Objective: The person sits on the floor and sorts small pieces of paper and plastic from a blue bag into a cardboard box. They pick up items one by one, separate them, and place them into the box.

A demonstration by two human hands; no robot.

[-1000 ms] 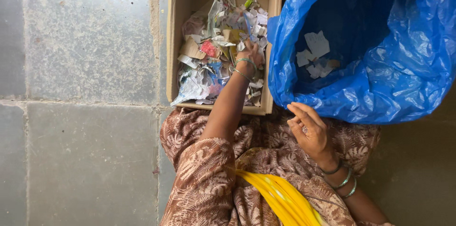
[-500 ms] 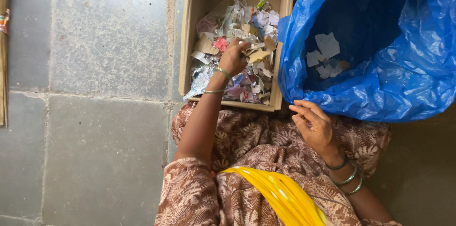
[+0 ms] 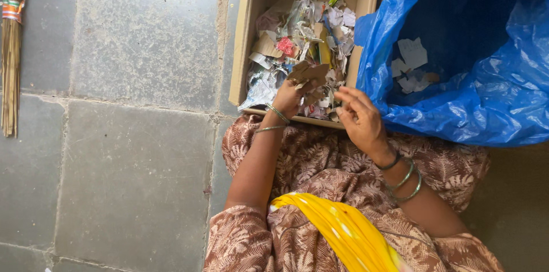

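Sitting over a grey stone-tiled floor (image 3: pixel 131 152), a person in a brown leaf-print garment sorts through scrap paper, seen from a head-worn camera. At far left a bundle broom (image 3: pixel 11 55) of pale straw lies along the tiles, bound near its top with a coloured band. Next comes an open cardboard box (image 3: pixel 243 38), its near wall just in front of the person's lap, holding a loose heap of torn paper scraps (image 3: pixel 309 32) in white, grey, red, yellow and green. The left hand (image 3: pixel 289 98) reaches into the near end of the box, its fingers closed around a brown piece of torn card (image 3: pixel 309 71) lifted just above the heap (two thin bangles sit on that wrist). Just beside it, over the box's near right corner, the right hand (image 3: pixel 357 118) hovers with fingers spread and slightly curled, holding nothing; several green bangles ring its wrist. At right, touching the side of the box, stands a wide-mouthed blue plastic bag (image 3: pixel 486 106), with a few pale paper pieces (image 3: pixel 413 60) lying deep inside. A yellow cloth (image 3: pixel 337 232) crosses the person's lap at bottom.
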